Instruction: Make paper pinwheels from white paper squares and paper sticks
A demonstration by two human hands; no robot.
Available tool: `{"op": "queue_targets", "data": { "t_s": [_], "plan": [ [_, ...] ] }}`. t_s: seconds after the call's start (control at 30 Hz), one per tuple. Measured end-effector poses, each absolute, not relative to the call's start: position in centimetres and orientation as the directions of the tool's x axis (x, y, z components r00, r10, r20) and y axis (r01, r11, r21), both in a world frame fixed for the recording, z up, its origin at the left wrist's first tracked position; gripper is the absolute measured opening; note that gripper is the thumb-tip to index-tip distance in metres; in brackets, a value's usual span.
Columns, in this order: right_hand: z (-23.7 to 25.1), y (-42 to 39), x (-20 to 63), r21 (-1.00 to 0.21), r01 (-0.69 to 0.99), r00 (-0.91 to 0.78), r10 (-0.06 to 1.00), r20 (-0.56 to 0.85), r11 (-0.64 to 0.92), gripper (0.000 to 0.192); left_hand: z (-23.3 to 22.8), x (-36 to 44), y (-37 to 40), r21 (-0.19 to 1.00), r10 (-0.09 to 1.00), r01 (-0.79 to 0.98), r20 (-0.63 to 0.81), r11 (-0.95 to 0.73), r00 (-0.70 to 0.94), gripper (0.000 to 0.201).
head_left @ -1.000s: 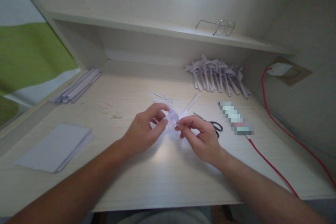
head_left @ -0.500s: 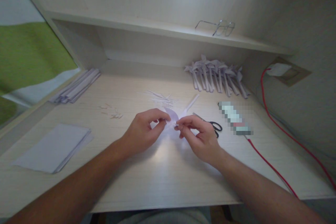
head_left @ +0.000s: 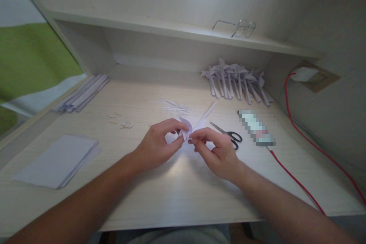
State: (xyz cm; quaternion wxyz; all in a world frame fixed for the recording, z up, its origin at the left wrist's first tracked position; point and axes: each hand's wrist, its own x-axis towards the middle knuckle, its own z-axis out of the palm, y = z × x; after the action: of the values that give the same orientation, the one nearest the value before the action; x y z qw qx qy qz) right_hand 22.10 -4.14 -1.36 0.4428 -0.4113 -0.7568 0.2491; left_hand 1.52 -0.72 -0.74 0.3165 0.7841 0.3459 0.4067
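Over the middle of the desk, my left hand (head_left: 160, 141) pinches a folded white paper pinwheel (head_left: 186, 123) between thumb and fingers. My right hand (head_left: 215, 148) is closed at the pinwheel's centre, thumb and fingertips together; the tiny thing between them is too small to make out. Behind the hands a rolled paper stick (head_left: 209, 110) slants away to the right, its near end hidden by the hand and pinwheel. Black-handled scissors (head_left: 235, 136) lie just right of my right hand. Thin white sticks (head_left: 174, 105) are scattered beyond the pinwheel.
Several finished paper pinwheels (head_left: 228, 82) lie in a row at the back right. Paper rolls (head_left: 85, 93) are stacked at the left, above a pile of paper sheets (head_left: 61, 158). Small swab-like ends (head_left: 126, 126) lie nearby. A phone (head_left: 256, 126) trails a red cable (head_left: 297, 181). Eyeglasses (head_left: 243, 28) rest on the shelf.
My left fingers have shifted slightly on the pinwheel, and its curled blade has tilted. My right fingertips have moved slightly left and down, closer against its centre.
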Motion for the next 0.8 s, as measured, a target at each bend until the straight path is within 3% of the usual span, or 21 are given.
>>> {"op": "queue_targets", "data": {
  "t_s": [0.43, 0.63, 0.8],
  "plan": [
    [-1.5, -4.02, 22.05, -0.753, 0.385, -0.274, 0.845, 0.459, 0.533, 0.015, -0.97, 1.52, -0.82, 0.767, 0.78, 0.255, 0.457, -0.589, 0.428, 0.023],
    [-1.29, -4.14, 21.88, -0.774, 0.367, -0.26, 0.856, 0.448, 0.516, 0.014, -1.37, 1.41, -0.78, 0.719, 0.759, 0.264, 0.552, -0.643, 0.345, 0.011],
    [-1.34, -4.29, 21.9, -0.778, 0.374, -0.241, 0.863, 0.445, 0.505, 0.012, -1.38, 1.4, -0.73, 0.745, 0.789, 0.278, 0.518, -0.606, 0.332, 0.009]
  ]
}}
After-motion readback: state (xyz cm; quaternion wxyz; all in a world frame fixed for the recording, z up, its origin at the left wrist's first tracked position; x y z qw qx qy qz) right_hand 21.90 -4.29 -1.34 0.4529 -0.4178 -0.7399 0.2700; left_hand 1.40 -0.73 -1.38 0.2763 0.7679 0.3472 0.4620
